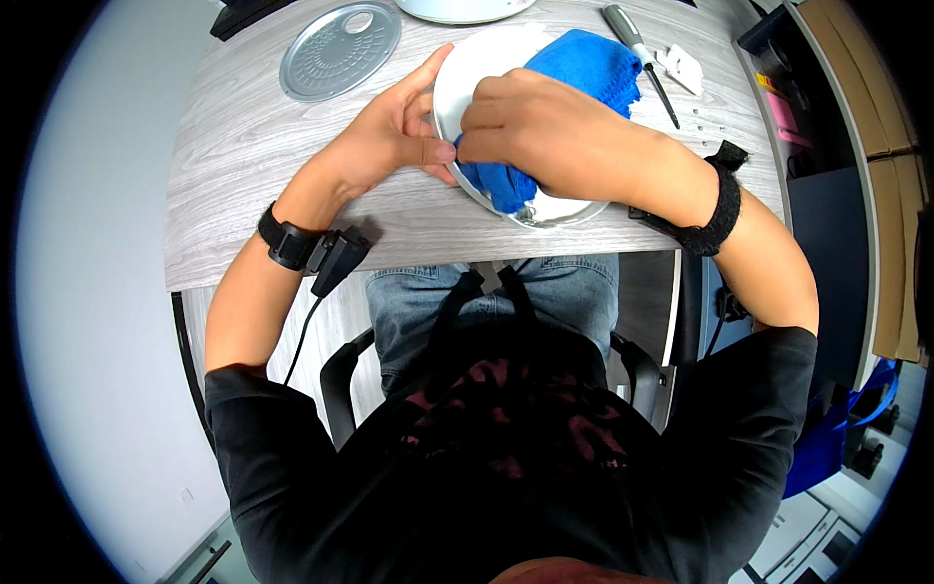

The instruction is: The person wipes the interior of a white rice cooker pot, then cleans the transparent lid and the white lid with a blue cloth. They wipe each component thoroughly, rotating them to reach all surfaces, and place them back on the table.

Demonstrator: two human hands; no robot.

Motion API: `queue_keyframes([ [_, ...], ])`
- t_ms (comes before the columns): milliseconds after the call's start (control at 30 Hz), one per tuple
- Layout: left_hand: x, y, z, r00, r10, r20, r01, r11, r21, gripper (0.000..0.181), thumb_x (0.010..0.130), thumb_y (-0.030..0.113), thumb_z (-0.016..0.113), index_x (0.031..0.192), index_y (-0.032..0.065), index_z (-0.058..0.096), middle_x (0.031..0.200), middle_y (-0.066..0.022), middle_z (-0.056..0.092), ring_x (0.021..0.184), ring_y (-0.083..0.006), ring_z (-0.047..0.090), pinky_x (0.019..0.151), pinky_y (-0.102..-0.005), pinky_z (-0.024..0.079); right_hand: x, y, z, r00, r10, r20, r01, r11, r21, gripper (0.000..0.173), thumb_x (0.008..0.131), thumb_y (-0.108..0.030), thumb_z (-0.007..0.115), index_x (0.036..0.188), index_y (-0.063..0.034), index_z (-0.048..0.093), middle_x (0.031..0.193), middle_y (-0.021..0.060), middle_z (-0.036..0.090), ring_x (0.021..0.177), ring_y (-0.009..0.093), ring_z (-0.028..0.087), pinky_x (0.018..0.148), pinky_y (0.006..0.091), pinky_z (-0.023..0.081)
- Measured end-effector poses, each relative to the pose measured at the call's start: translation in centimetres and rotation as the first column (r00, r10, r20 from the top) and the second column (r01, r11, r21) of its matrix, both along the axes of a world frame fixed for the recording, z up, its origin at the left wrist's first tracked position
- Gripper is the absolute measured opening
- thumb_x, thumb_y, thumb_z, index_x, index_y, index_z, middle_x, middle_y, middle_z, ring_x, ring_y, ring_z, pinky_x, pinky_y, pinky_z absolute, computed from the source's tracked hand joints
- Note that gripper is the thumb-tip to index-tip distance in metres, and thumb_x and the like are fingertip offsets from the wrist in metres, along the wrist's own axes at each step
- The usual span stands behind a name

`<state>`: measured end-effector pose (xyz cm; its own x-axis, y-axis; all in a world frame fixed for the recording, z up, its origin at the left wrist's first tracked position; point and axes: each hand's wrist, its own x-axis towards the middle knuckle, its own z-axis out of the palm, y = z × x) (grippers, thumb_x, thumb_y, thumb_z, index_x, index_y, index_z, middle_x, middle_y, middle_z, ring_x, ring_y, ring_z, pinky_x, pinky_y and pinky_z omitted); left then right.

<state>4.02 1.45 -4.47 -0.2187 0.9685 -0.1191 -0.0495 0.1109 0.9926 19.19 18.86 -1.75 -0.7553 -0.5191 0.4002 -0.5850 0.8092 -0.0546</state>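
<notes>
My left hand (405, 131) grips the left rim of a round white dish-like part (485, 58), with its thumb on the near edge. Over that part, my right hand (518, 128) holds a bunched blue cloth (503, 182), its fingers curled and partly hidden. The cloth's larger portion spreads past the far right edge of the part. Beyond my right hand lies a screwdriver (631, 36) with a grey handle, its dark shaft pointing towards me. A grey perforated round plate (328, 62) with an oval opening lies beyond my left hand.
A rounded pale object (467, 7) stands at the desk's far edge. Crumpled white tissue (684, 67) and several small metal pieces (702, 130) lie right of the screwdriver. A dark shelf unit (824, 212) borders the desk on the right. A cable (300, 343) hangs from the left wrist device.
</notes>
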Motion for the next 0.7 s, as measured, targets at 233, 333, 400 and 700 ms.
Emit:
queue_keyframes([
  [233, -0.5, 0.1, -0.3, 0.998, -0.041, -0.057, 0.037, 0.997, -0.073, 0.103, 0.084, -0.015, 0.064, 0.162, 0.0201, 0.006, 0.141, -0.0185, 0.055, 0.101, -0.0256, 0.072, 0.084, -0.0390, 0.065, -2.5, 0.4, -0.7, 0.979, -0.170, -0.109, 0.151, 0.975, -0.166, 0.037, 0.066, 0.006, 0.073, 0.100, -0.0038, 0.063, 0.088, 0.0134, 0.067, 0.091, 0.033, 0.064, 0.081, 0.0425, 0.051],
  [333, 0.1, 0.2, 0.7, 0.998, -0.047, -0.042, 0.044, 0.996, -0.074, 0.102, 0.084, -0.016, 0.063, 0.162, 0.0202, 0.007, 0.138, -0.0166, 0.058, 0.104, -0.0252, 0.071, 0.086, -0.0398, 0.064, -4.1, 1.4, -1.1, 0.950, -0.282, -0.135, 0.264, 0.955, -0.134, 0.039, 0.065, 0.006, 0.073, 0.101, -0.0029, 0.061, 0.090, 0.0156, 0.068, 0.094, 0.036, 0.064, 0.080, 0.0445, 0.053],
  [400, 0.3, 0.1, 0.7, 0.998, -0.035, -0.048, 0.032, 0.998, -0.061, 0.102, 0.084, -0.017, 0.062, 0.162, 0.0201, 0.008, 0.138, -0.0158, 0.058, 0.105, -0.0244, 0.070, 0.086, -0.0401, 0.064, -4.7, 1.9, -0.9, 0.930, -0.339, -0.142, 0.325, 0.939, -0.112, 0.043, 0.065, 0.006, 0.074, 0.105, -0.0028, 0.060, 0.093, 0.0172, 0.069, 0.096, 0.039, 0.065, 0.080, 0.0454, 0.054],
  [700, 0.0, 0.0, 0.5, 0.997, -0.004, -0.072, -0.001, 0.998, -0.062, 0.102, 0.083, -0.019, 0.063, 0.161, 0.0142, 0.008, 0.135, -0.0170, 0.060, 0.101, -0.0236, 0.071, 0.084, -0.0393, 0.065, -3.2, 1.1, -0.4, 0.991, -0.093, -0.100, 0.086, 0.994, -0.068, 0.040, 0.065, 0.002, 0.075, 0.102, -0.0091, 0.070, 0.091, 0.0104, 0.071, 0.095, 0.032, 0.068, 0.080, 0.0436, 0.054],
])
